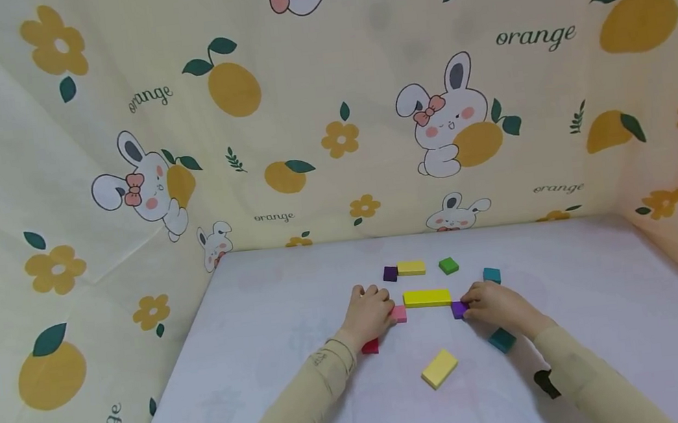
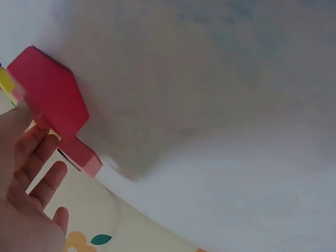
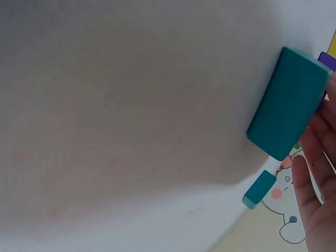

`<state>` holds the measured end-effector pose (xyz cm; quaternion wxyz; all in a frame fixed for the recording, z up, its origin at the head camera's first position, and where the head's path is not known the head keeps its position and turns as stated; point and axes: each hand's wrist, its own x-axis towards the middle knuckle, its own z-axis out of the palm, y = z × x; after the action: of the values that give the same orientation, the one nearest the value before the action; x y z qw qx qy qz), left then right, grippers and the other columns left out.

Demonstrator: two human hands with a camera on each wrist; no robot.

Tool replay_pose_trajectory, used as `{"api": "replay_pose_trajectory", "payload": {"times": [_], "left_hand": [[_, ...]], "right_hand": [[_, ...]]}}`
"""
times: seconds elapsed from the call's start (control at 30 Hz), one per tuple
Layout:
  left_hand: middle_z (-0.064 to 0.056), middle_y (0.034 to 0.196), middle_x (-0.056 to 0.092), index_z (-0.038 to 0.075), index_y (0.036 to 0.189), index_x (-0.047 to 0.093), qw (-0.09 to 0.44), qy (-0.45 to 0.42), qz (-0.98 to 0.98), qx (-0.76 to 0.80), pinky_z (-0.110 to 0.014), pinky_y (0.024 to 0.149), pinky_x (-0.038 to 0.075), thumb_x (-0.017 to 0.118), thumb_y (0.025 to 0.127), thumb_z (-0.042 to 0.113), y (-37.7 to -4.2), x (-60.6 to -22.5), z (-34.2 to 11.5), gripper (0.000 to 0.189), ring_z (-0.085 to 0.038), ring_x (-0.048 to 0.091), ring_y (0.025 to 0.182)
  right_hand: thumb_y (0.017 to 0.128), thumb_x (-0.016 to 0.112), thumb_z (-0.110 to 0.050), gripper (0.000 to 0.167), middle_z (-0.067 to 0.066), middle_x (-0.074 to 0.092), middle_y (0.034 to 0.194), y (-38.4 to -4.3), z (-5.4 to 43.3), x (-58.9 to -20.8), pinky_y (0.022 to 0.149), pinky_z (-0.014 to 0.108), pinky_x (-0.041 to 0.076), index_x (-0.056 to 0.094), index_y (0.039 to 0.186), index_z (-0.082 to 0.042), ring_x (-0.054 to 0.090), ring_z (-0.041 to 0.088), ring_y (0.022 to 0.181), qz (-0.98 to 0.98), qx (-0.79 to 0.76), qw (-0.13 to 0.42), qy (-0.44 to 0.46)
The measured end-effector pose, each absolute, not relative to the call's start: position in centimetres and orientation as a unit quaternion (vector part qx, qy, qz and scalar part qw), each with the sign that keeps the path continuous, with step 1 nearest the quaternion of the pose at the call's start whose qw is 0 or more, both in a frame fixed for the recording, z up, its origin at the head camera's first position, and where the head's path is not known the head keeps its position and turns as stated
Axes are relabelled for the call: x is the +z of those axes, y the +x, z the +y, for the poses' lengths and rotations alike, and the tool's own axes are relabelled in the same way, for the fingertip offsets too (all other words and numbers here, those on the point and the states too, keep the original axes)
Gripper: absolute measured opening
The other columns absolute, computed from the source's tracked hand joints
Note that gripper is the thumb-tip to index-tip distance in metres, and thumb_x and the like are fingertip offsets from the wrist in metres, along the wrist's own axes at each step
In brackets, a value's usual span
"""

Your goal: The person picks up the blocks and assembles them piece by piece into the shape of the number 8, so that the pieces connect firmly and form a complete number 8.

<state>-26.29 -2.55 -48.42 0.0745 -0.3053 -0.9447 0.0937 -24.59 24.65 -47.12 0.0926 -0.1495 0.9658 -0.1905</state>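
My left hand (image 1: 370, 314) reaches in from the left, its curled fingers at a pink block (image 1: 399, 314) and gripping it. A red block (image 1: 370, 347) lies under that wrist and looms large in the left wrist view, where a salmon-pink block (image 2: 86, 158) shows past the fingers (image 2: 48, 184). Opposite, my right hand (image 1: 499, 305) pinches a purple block (image 1: 458, 310) between thumb and fingers. Between the two held blocks, slightly farther back, lies a long yellow block (image 1: 427, 299). The purple block is mostly hidden by the fingers in the right wrist view.
Nearer me lies a pale yellow block (image 1: 439, 369). A dark teal block (image 1: 502, 340) sits below the right wrist, a smaller teal one (image 1: 491, 275) beyond that hand. Farther back are a dark purple block (image 1: 390, 273), another yellow block (image 1: 411, 269) and a green block (image 1: 449, 266).
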Motion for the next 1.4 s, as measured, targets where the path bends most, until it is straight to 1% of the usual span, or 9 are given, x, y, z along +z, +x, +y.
{"api": "replay_pose_trajectory", "payload": {"times": [0.17, 0.37, 0.53, 0.83, 0.97, 1.17, 1.23, 1.33, 1.4], "left_hand": [[0.01, 0.106, 0.061, 0.027, 0.106, 0.068, 0.068, -0.293, -0.95, 0.081, -0.039, 0.091, 0.035, 0.055, 0.089, 0.048, -26.2, -48.6, -2.4, 0.03, -0.012, 0.05, 0.099], [0.008, 0.102, 0.061, 0.025, 0.105, 0.068, 0.069, -0.28, -0.956, 0.047, -0.039, 0.09, 0.036, 0.057, 0.088, 0.047, -25.9, -49.2, -2.6, 0.03, -0.012, 0.05, 0.096], [0.008, 0.102, 0.062, 0.025, 0.105, 0.068, 0.072, -0.272, -0.959, 0.033, -0.04, 0.091, 0.035, 0.059, 0.087, 0.047, -26.0, -49.5, -2.7, 0.03, -0.012, 0.05, 0.097], [0.008, 0.105, 0.061, 0.025, 0.109, 0.067, 0.071, -0.274, -0.959, 0.023, -0.041, 0.092, 0.035, 0.057, 0.088, 0.047, -26.0, -49.4, -2.6, 0.032, -0.012, 0.051, 0.098], [0.008, 0.106, 0.061, 0.025, 0.109, 0.066, 0.07, -0.271, -0.96, 0.022, -0.041, 0.092, 0.035, 0.057, 0.089, 0.046, -25.9, -49.3, -2.5, 0.031, -0.012, 0.051, 0.1], [0.007, 0.105, 0.061, 0.024, 0.109, 0.067, 0.068, -0.269, -0.961, 0.012, -0.041, 0.092, 0.035, 0.056, 0.089, 0.044, -25.8, -49.1, -2.5, 0.03, -0.013, 0.052, 0.099], [0.007, 0.105, 0.061, 0.024, 0.109, 0.067, 0.07, -0.271, -0.96, 0.008, -0.041, 0.092, 0.036, 0.056, 0.089, 0.044, -25.7, -49.1, -2.5, 0.03, -0.013, 0.052, 0.099], [0.006, 0.106, 0.061, 0.024, 0.11, 0.066, 0.073, -0.273, -0.959, 0.004, -0.041, 0.092, 0.035, 0.056, 0.089, 0.044, -25.7, -49.1, -2.5, 0.031, -0.013, 0.052, 0.099], [0.006, 0.106, 0.061, 0.024, 0.111, 0.066, 0.074, -0.274, -0.959, 0.001, -0.042, 0.092, 0.035, 0.056, 0.089, 0.044, -25.7, -49.1, -2.5, 0.031, -0.013, 0.052, 0.099]], "right_hand": [[0.084, 0.067, -0.022, 0.03, 0.004, 0.065, 0.101, -24.4, 24.6, -47.3, 0.083, 0.041, 0.052, 0.068, 0.108, -0.004, 0.059, 0.016, 0.091, 0.967, -0.184, 0.083, -0.158], [0.084, 0.068, -0.021, 0.032, 0.007, 0.064, 0.103, -23.9, 24.4, -47.7, 0.084, 0.042, 0.052, 0.066, 0.111, -0.003, 0.06, 0.019, 0.093, 0.968, -0.186, 0.082, -0.144], [0.083, 0.068, -0.022, 0.035, 0.01, 0.063, 0.107, -23.9, 24.3, -47.9, 0.085, 0.045, 0.051, 0.065, 0.113, -0.004, 0.06, 0.024, 0.097, 0.972, -0.174, 0.063, -0.147], [0.082, 0.069, -0.025, 0.032, 0.01, 0.064, 0.106, -23.8, 24.6, -48.0, 0.086, 0.047, 0.05, 0.067, 0.107, -0.005, 0.06, 0.026, 0.097, 0.973, -0.175, 0.042, -0.143], [0.083, 0.068, -0.024, 0.03, 0.01, 0.064, 0.107, -23.8, 24.8, -48.1, 0.085, 0.047, 0.05, 0.067, 0.107, -0.005, 0.061, 0.026, 0.097, 0.972, -0.182, 0.036, -0.142], [0.086, 0.064, -0.026, 0.033, 0.01, 0.061, 0.11, -23.4, 24.9, -47.7, 0.084, 0.047, 0.051, 0.065, 0.113, -0.005, 0.06, 0.026, 0.098, 0.97, -0.199, 0.042, -0.137], [0.087, 0.063, -0.027, 0.034, 0.012, 0.061, 0.112, -23.0, 25.1, -47.3, 0.085, 0.049, 0.05, 0.064, 0.114, -0.006, 0.06, 0.029, 0.1, 0.968, -0.207, 0.045, -0.133], [0.088, 0.061, -0.028, 0.031, 0.013, 0.06, 0.117, -22.4, 25.8, -46.7, 0.087, 0.052, 0.048, 0.064, 0.113, -0.009, 0.057, 0.033, 0.106, 0.968, -0.214, 0.05, -0.124], [0.089, 0.06, -0.025, 0.027, 0.014, 0.06, 0.117, -22.0, 26.3, -46.3, 0.087, 0.053, 0.047, 0.066, 0.109, -0.009, 0.056, 0.035, 0.107, 0.966, -0.219, 0.052, -0.127]]}}
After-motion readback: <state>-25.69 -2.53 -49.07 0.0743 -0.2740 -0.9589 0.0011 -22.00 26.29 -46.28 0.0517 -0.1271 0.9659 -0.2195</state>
